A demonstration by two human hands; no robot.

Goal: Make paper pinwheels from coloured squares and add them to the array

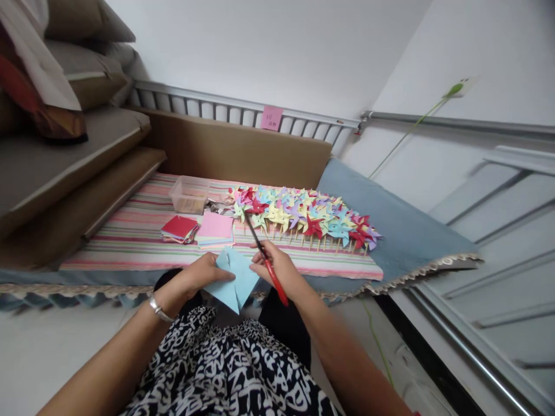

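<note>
A light blue sheet of paper [245, 271], with slits cut in from its corners, is pinched in my left hand [208, 273] above my lap. My right hand [277, 267] is closed around a pair of red-handled scissors [269, 267], their dark blades pointing up and away from me. The fingertips of that hand also reach the paper's right corner. Just beyond the hands lie a stack of pink and pale paper squares [215, 226] and a smaller stack topped with red [179, 227].
Many colourful paper pinwheels [303, 214] on sticks cover the striped cloth [130, 231]. A clear plastic box [188, 195] holds thin sticks. Brown cushions [78, 144] are piled at left. A cardboard panel [234, 144] stands before the radiator [208, 110], with a pink note [272, 118].
</note>
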